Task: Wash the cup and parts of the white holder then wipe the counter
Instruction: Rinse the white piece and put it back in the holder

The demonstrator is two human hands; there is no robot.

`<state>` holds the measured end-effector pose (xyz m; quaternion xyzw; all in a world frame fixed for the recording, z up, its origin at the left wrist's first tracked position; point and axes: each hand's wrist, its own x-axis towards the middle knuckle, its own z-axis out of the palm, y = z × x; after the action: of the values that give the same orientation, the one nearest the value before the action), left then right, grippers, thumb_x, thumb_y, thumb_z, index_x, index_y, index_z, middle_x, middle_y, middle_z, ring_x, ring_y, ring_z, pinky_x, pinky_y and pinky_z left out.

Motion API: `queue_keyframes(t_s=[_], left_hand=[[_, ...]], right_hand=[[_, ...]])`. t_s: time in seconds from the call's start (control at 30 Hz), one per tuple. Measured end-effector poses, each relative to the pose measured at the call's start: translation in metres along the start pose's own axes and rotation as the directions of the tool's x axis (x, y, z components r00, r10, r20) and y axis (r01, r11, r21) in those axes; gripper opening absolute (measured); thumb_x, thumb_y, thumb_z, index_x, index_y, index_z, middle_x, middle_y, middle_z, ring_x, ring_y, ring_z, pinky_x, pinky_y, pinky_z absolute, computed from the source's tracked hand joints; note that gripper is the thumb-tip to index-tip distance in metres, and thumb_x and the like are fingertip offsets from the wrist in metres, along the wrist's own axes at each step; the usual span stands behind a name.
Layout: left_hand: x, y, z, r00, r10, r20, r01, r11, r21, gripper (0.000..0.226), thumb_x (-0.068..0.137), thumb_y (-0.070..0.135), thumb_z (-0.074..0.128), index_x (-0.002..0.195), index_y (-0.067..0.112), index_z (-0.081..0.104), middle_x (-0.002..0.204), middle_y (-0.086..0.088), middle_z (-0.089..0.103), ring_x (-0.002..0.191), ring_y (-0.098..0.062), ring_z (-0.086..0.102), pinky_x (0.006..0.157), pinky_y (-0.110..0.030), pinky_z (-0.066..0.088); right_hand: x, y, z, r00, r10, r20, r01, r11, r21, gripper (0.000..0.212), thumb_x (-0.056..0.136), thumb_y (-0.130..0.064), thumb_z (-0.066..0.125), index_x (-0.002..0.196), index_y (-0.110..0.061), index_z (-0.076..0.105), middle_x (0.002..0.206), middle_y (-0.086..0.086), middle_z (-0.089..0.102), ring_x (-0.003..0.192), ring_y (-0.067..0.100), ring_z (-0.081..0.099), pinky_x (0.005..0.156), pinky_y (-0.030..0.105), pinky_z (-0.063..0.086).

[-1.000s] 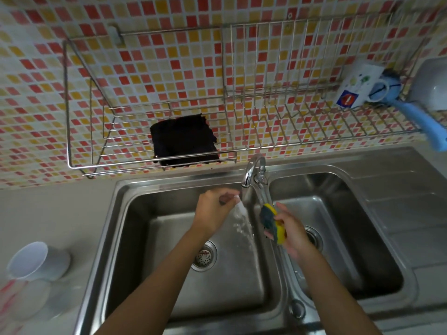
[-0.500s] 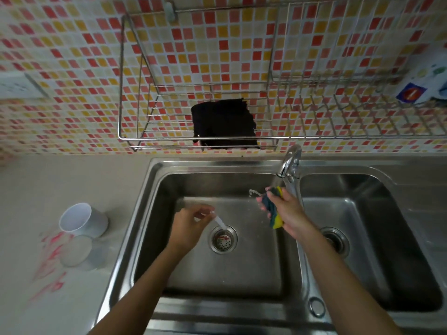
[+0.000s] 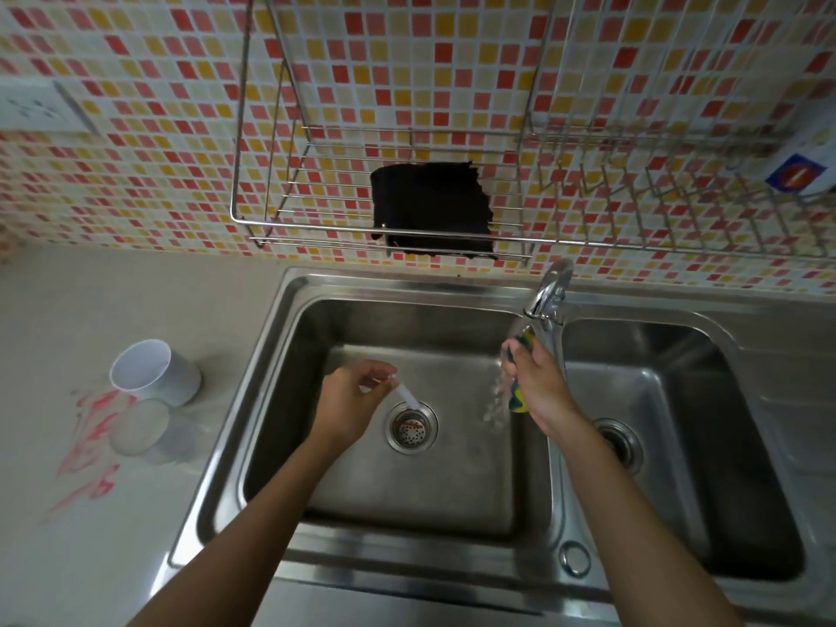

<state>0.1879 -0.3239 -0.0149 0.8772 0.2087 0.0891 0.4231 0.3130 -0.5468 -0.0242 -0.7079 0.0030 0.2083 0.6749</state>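
Sponge [image 3: 517,400] now under running water — right hand [image 3: 540,391] gripping it; left hand [image 3: 350,405] pinches white part [image 3: 407,395] over steel sink [image 3: 289,355].

The right hand [image 3: 540,391] hides most of the sponge [image 3: 517,400], the carton [image 3: 800,169] at far right is cut by the edge, and the clear part [image 3: 138,427] near the cup [image 3: 154,373] is blurred.

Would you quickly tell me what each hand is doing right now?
Left hand: closed on a small white stick-like part over the left basin.
Right hand: closed on the sponge under the running tap.
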Motion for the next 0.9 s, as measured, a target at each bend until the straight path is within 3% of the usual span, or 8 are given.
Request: queue_keyframes(t_s=[0.17,0.37,0.43,0.53,0.63,0.73,0.8,0.9], left_hand=[[0.001,0.009,0.005,1.000,0.003,0.005,-0.003,1.000,-0.017,0.013,0.083,0.019,0.075,0.096,0.015,0.076,0.087,0.008,0.072,0.076,-0.004,0.066,0.072,-0.010,0.048],[0.008,0.017,0.009,1.000,0.002,0.021,-0.002,1.000,-0.023,0.012,0.083,0.019,0.075,0.095,0.017,0.076,0.086,0.008,0.072,0.074,0.002,0.064,0.072,-0.008,0.047],[0.010,0.020,0.009,1.000,0.011,0.023,-0.011,1.000,-0.020,0.012,0.083,0.020,0.075,0.095,0.017,0.076,0.086,0.009,0.072,0.076,0.002,0.064,0.071,-0.007,0.047],[0.014,0.022,0.009,0.999,0.031,0.016,-0.031,0.999,-0.022,0.011,0.083,0.020,0.075,0.094,0.017,0.076,0.085,0.007,0.073,0.075,0.003,0.063,0.070,-0.005,0.046],[0.016,0.023,0.007,0.999,0.051,-0.001,-0.051,0.999,-0.005,0.014,0.082,0.022,0.076,0.094,0.015,0.075,0.086,0.006,0.073,0.075,0.004,0.063,0.068,-0.004,0.045],[0.017,0.023,0.002,0.996,0.082,-0.042,-0.081,0.997,0.015,0.018,0.083,0.025,0.075,0.096,0.013,0.074,0.086,0.005,0.072,0.076,0.003,0.063,0.069,-0.003,0.045],[0.014,0.024,-0.002,0.988,0.136,-0.073,-0.132,0.990,0.056,0.018,0.084,0.024,0.074,0.098,0.013,0.073,0.087,0.006,0.070,0.077,0.003,0.062,0.069,-0.004,0.046],[0.005,0.026,-0.005,0.958,0.250,-0.140,-0.234,0.965,0.118,0.017,0.085,0.023,0.072,0.100,0.014,0.072,0.089,0.006,0.069,0.078,-0.004,0.062,0.072,-0.010,0.047]], right_hand=[[0.008,0.008,-0.007,1.000,0.018,-0.017,-0.018,0.998,-0.052,0.021,0.103,-0.026,0.038,0.090,-0.018,0.052,0.057,-0.006,0.041,0.048,0.009,0.037,0.045,0.024,0.035],[0.036,0.004,-0.016,0.972,0.051,-0.228,-0.063,0.997,-0.043,0.023,0.101,-0.024,0.040,0.081,-0.023,0.051,0.060,-0.001,0.048,0.048,0.011,0.043,0.047,0.026,0.036],[0.049,0.002,-0.021,0.968,0.048,-0.245,-0.070,0.994,-0.084,0.023,0.102,-0.024,0.040,0.083,-0.023,0.054,0.072,0.000,0.059,0.054,0.009,0.055,0.060,0.030,0.047],[0.067,0.006,-0.032,0.975,0.104,-0.196,-0.122,0.989,-0.083,0.017,0.102,-0.023,0.041,0.105,-0.022,0.057,0.116,0.002,0.057,0.071,0.015,0.065,0.087,0.042,0.050],[0.073,0.011,-0.042,0.975,0.113,-0.194,-0.130,0.988,-0.081,0.030,0.102,-0.028,0.041,0.129,-0.023,0.050,0.129,-0.004,0.052,0.083,0.016,0.068,0.082,0.042,0.050],[0.068,0.011,-0.046,0.960,0.074,-0.271,-0.099,0.992,-0.080,0.033,0.103,-0.027,0.038,0.133,-0.018,0.048,0.123,-0.004,0.053,0.083,0.019,0.066,0.076,0.033,0.048],[0.058,0.011,-0.038,0.930,-0.021,-0.368,-0.073,0.968,-0.240,0.032,0.103,-0.027,0.036,0.127,-0.012,0.051,0.115,0.004,0.059,0.089,0.028,0.066,0.072,0.031,0.045],[0.022,0.017,-0.010,0.774,-0.241,-0.585,-0.013,0.919,-0.395,0.025,0.102,-0.023,0.037,0.104,-0.004,0.054,0.099,0.021,0.064,0.086,0.035,0.061,0.065,0.029,0.033]])
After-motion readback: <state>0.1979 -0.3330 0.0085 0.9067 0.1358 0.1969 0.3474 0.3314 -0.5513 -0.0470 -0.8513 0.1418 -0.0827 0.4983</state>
